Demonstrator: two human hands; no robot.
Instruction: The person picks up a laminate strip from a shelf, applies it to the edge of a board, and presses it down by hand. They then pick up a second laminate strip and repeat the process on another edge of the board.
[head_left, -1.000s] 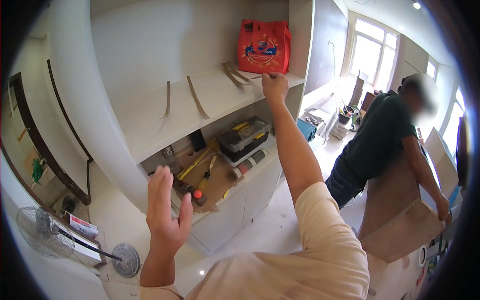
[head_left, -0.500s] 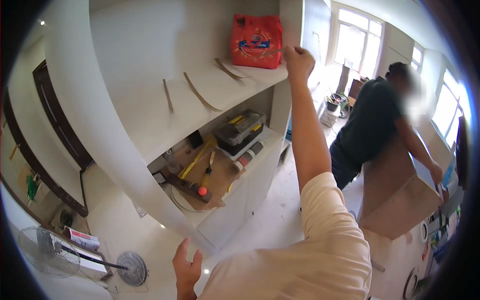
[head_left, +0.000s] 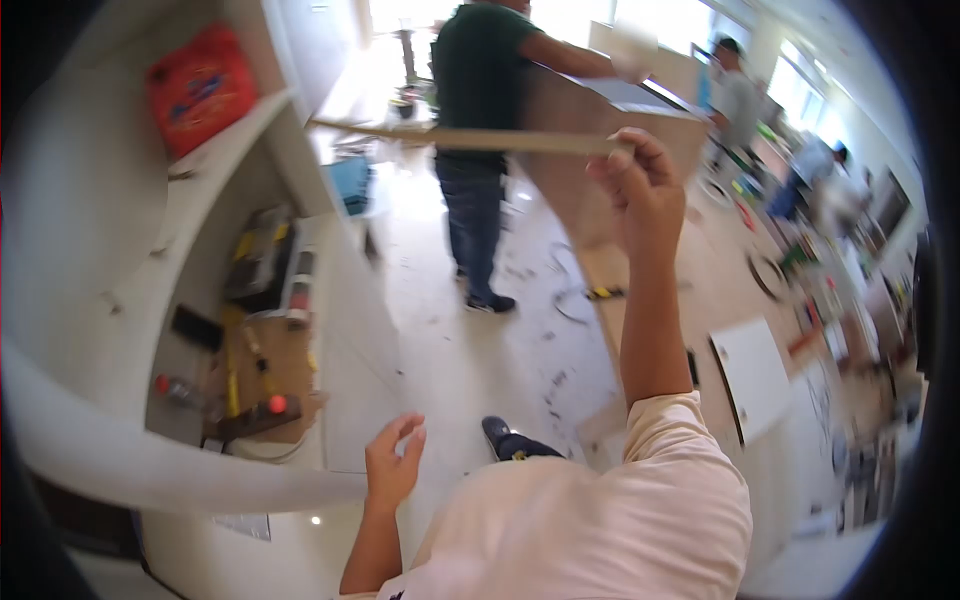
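Note:
Raised ahead of me, my right hand (head_left: 645, 185) pinches one end of a long, thin tan strip (head_left: 470, 139). The strip stretches leftward, roughly level, across the view of a co-worker's back. Lower down, in front of the cabinet, my left hand (head_left: 393, 460) holds nothing and its fingers are apart. On the white shelf (head_left: 215, 165) at the left stands a red bag (head_left: 203, 90). Smaller strips lie on that shelf, blurred and seen nearly end-on.
Below the shelf sit a black toolbox (head_left: 262, 262), a bottle (head_left: 182, 392) and several hand tools. A co-worker in a dark green shirt (head_left: 480, 75) stands ahead beside a large wooden box (head_left: 572, 180). A white panel (head_left: 750, 378) lies at the right. More people are farther back.
My view has swung to the right, so the shelf and bag now sit at the far left. The strip in my right hand has come away from the shelf and shows full length.

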